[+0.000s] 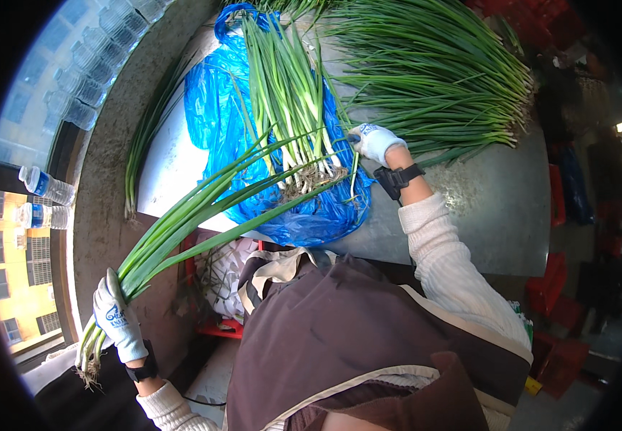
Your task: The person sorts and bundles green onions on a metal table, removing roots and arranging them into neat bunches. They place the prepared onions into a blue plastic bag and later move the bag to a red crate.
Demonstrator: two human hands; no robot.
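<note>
My left hand [114, 315], in a white knit glove, is closed around a bunch of green onions [181, 215] near their white ends. Their roots hang at the lower left and their leaves reach up over the blue bag. Near the bag's right edge is my right hand [374, 141], also gloved, with its fingers curled by some thin leaves; whether it grips them I cannot tell. A second bunch of green onions [294, 108] lies on the blue plastic bag [214, 113], roots towards me. A large pile of green onions [440, 81] lies at the right, roots pointing right.
The metal table [477, 204] carries the bag and pile. A few green onions [141, 145] lie along its left side by the ledge [106, 151]. Plastic bottles [52, 186] stand at the window. Below the table is a red crate [222, 328]; red stools [547, 285] stand right.
</note>
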